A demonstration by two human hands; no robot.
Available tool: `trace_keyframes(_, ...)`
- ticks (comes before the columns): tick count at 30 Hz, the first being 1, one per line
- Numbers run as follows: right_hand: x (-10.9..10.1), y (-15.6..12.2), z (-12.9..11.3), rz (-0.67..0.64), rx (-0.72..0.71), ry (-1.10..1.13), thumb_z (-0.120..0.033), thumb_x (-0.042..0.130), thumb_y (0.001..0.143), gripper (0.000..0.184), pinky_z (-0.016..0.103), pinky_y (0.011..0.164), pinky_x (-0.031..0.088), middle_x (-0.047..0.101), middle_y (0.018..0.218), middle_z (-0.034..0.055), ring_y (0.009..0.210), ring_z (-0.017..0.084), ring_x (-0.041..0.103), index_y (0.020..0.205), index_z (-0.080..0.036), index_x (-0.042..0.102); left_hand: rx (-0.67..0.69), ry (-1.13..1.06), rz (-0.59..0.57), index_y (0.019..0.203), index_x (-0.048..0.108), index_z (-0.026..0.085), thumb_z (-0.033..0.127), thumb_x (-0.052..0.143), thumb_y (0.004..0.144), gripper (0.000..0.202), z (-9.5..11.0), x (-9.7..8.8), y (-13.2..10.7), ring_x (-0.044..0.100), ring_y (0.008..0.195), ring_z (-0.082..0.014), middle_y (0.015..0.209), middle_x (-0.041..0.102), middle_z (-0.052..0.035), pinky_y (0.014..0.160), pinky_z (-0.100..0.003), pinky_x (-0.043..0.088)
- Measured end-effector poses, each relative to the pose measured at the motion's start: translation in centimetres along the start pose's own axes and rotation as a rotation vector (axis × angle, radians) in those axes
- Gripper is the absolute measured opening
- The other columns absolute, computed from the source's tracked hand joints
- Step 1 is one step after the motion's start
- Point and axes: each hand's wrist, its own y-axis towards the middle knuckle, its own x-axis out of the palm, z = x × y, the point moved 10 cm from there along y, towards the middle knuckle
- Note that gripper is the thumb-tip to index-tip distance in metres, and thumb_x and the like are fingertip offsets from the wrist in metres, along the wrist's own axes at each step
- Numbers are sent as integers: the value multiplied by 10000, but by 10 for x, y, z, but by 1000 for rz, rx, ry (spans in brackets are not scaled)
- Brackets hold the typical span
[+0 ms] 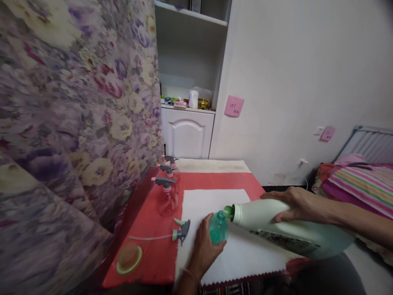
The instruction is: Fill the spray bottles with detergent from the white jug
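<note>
Nearest the camera, a left hand (pixel 203 241) curls round a small teal bottle (pixel 219 231), fingers along one side and thumb pressing the other, so the bottle is gripped over the white cloth (pixel 239 254). To its right, a right hand (pixel 296 207) grips a large pale-green jug (pixel 307 231) from above, fingers over the top and thumb on the near side. The jug lies almost level, its green spout (pixel 228 212) right at the bottle's open neck; whether they touch or liquid flows, I cannot tell. A sudden tip of so heavy-looking a jug could overshoot the narrow neck and wet the cloth, and a loose left grip could let the spout knock the bottle over. On the red-covered desk (pixel 162 268), left of the cloth, are a round lid (pixel 139 262) and a spray head (pixel 183 230) with its tube pointing left. Beyond stand three pink-tinted spray bottles (pixel 167 200) in a row, beside a flowered curtain (pixel 76 102). Farther back are a white cupboard (pixel 187 129) and, at right, a striped bed (pixel 362 178).
</note>
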Motion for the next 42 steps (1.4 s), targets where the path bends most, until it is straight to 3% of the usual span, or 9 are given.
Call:
trace_keyframes(3,15,2,-4,-177,-30,-49,-543,693,777,560,256,524,398,643,656,0,545,164,556,1273,-287,637,-13,6,-12,1362,423,199,141,678,621,786,0,1,0,486,1300,-308,1375,544,-144,1110,-492,366)
trace_keyframes(9,12,7,-6,-157,-88,-78,-565,685,782,553,237,486,330,544,566,-36,484,129,491,1256,-284,644,-15,6,-27,1372,412,204,142,672,633,786,-1,2,0,468,1317,-300,1401,524,-141,1128,-482,347)
trace_keyframes(16,10,9,-12,-162,-139,-149,-582,655,805,563,249,477,312,536,558,-31,464,127,472,1269,-262,633,-30,-3,-26,1374,428,213,159,686,628,791,-3,3,-1,471,1315,-300,1401,531,-130,1128,-454,360)
trace_keyframes(25,3,14,-18,-143,-129,-99,-612,681,759,557,248,473,300,516,504,-37,425,122,457,1184,-252,682,-42,-43,11,1340,476,240,165,696,591,784,0,-3,1,502,1291,-301,1362,576,-107,1126,-456,376)
trace_keyframes(33,7,14,-24,-209,-125,-235,-614,613,821,566,269,505,321,559,544,-6,469,157,510,1271,-271,627,-29,-3,-30,1388,416,214,171,682,636,799,-3,2,-1,467,1319,-302,1402,528,-126,1133,-456,355)
trace_keyframes(42,1,16,-26,-166,-130,-199,-614,657,785,568,270,489,299,492,500,-34,433,134,461,1244,-280,656,-30,-17,-18,1362,435,205,156,683,625,779,2,1,0,475,1313,-302,1389,540,-132,1129,-450,353)
